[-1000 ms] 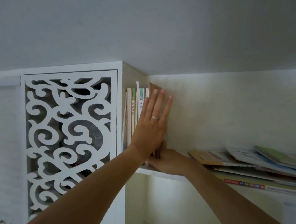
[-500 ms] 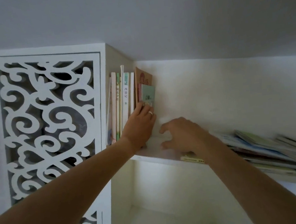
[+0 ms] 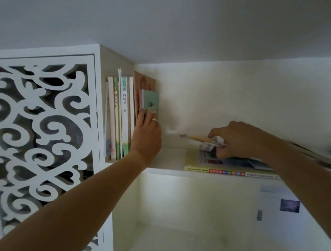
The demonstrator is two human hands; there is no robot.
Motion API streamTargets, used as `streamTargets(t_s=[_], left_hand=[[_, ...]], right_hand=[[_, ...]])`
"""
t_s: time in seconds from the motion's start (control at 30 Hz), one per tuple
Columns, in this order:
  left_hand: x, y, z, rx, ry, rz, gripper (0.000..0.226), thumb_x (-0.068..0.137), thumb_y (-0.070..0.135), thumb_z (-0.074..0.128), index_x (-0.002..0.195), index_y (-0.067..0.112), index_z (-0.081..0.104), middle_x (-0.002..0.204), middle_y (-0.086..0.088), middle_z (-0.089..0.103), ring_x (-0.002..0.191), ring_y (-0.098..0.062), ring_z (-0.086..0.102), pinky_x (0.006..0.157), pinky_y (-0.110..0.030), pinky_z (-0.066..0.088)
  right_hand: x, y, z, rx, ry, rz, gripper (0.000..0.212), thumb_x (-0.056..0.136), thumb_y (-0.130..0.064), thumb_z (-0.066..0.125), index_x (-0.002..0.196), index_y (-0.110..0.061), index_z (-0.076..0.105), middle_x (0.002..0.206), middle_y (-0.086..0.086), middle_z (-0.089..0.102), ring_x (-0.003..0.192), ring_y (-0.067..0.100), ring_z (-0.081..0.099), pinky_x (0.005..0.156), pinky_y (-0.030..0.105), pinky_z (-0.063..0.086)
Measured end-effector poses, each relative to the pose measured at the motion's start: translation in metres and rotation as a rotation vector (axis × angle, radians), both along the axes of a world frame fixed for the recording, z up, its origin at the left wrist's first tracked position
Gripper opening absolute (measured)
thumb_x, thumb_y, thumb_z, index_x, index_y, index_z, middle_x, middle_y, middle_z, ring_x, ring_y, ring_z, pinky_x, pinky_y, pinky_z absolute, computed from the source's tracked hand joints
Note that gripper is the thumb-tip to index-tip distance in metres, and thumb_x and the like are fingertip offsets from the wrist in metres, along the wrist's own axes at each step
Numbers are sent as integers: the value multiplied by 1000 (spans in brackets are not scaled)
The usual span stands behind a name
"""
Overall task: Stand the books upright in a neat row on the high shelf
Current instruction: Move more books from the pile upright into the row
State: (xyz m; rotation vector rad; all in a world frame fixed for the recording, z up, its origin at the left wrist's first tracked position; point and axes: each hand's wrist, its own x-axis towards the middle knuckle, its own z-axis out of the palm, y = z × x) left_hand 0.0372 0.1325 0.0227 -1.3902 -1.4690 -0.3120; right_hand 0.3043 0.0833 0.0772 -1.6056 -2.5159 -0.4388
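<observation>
Several books [image 3: 126, 117] already stand upright at the left end of the high shelf [image 3: 164, 162], against the cupboard wall, with a small green book [image 3: 150, 101] outermost in the row; the left hand [image 3: 147, 135] presses against this row with its fingers up along the covers, steadying it. The right hand [image 3: 240, 138] pinches a thin yellow-edged book [image 3: 197, 138] by one end, lifting it off the pile of flat books [image 3: 231, 167] lying to the right on the same shelf. To do this step well, I would say the thin book should be turned spine-outward and slid in tight beside the green one while the left hand braces the row, since slim paperbacks flop easily. Whether the row leans is hard to judge from below. The right fingers are partly hidden behind the lifted book, the far end of the pile is blurred and cut off at the edge, and the titles on most of it cannot be read
</observation>
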Motion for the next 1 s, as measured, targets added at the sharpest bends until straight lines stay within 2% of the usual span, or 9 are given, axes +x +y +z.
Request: streamTargets(t_s=[0.1, 0.17, 0.27, 0.37, 0.53, 0.67, 0.83, 0.9, 1.0], left_hand=[[-4, -2, 1, -18, 1, -16, 42, 98, 28, 46, 126, 3, 67, 131, -18, 63, 130, -38, 47, 124, -53, 21], [-7, -3, 0, -35, -4, -44, 40, 97, 28, 47, 123, 5, 68, 129, -17, 64, 129, -37, 49, 124, -52, 22], [-5, -6, 1, -18, -50, -110, 42, 94, 28, 44, 121, 6, 67, 126, -18, 65, 127, -37, 51, 123, -51, 24], [-1, -8, 5, 29, -165, -211, 43, 94, 30, 36, 118, 5, 62, 116, -19, 67, 115, -35, 58, 119, -49, 32], [-1, -8, 7, 92, -309, -402, 68, 108, 40, 16, 93, 10, 75, 100, -11, 73, 106, -24, 62, 116, -41, 34], [4, -13, 10, 83, -536, -682, 64, 107, 43, 13, 97, 21, 72, 108, 0, 70, 113, -13, 56, 117, -29, 21], [-12, -6, 7, -110, -330, -555, 70, 96, 54, 20, 155, 21, 39, 160, -5, 41, 153, -24, 25, 128, -39, 3], [-19, -8, 8, -156, -258, -530, 73, 94, 51, 20, 158, 20, 34, 164, -7, 35, 156, -25, 19, 129, -43, 3], [-20, -7, 8, -138, -200, -451, 73, 91, 48, 20, 150, 14, 46, 152, -10, 49, 145, -27, 35, 128, -44, 9]], right_hand=[[1, 5, -11, -46, -23, -108, 87, 81, -32, 77, 154, -39, 31, 119, 8, 60, 79, 19, 60, 72, 31, 53], [2, 7, -16, -106, -69, -209, 80, 85, -31, 74, 154, -33, 34, 128, 11, 58, 91, 23, 60, 74, 32, 50], [-3, 13, -20, 25, -117, -217, 40, 92, -27, 62, 132, -24, 57, 109, 6, 58, 88, 23, 58, 72, 32, 45], [-15, 10, -15, 251, -86, -153, 28, 97, -30, 55, 124, -24, 55, 91, 2, 51, 76, 21, 53, 66, 31, 43], [-71, 6, 1, 488, 256, -48, 27, 98, -32, 55, 122, -19, 53, 89, 6, 59, 72, 27, 53, 63, 30, 38], [-127, 9, 13, 565, 664, 11, 27, 100, -36, 60, 118, -17, 56, 103, 12, 70, 88, 32, 66, 66, 31, 37], [-174, 24, 24, 277, 814, 156, 50, 92, -48, 69, 127, -15, 54, 122, 11, 67, 103, 30, 69, 77, 34, 54], [-171, 30, 23, 107, 747, 228, 66, 88, -55, 69, 138, -17, 47, 131, 9, 64, 108, 28, 67, 85, 35, 55], [-136, 29, 29, -140, 598, 289, 93, 76, -67, 73, 153, -35, 32, 145, 0, 56, 118, 24, 61, 95, 37, 50]])
